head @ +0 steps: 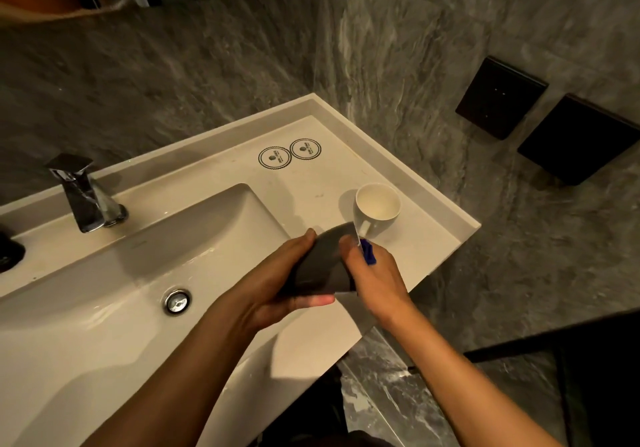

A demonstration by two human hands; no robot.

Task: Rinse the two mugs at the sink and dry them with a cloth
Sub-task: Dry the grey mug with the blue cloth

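Observation:
My left hand (pixel 277 284) grips a dark grey mug (pixel 320 266) on its side, over the right edge of the sink basin (pixel 207 232). My right hand (pixel 379 273) is at the mug's open end, where a pale rim shows. It pinches a blue cloth (pixel 369 254), most of which is hidden inside my fingers. A white mug (pixel 377 204) stands upright on the counter (pixel 426 235) just beyond my hands, its handle pointing toward me.
A chrome faucet (pixel 83 197) stands at the basin's back left, and the drain plug (pixel 177 301) is in the basin floor. Two round printed coasters (pixel 275 158) lie at the counter's back. Black wall boxes (pixel 498 96) hang on the right. A dark object (pixel 8 249) sits at the left edge.

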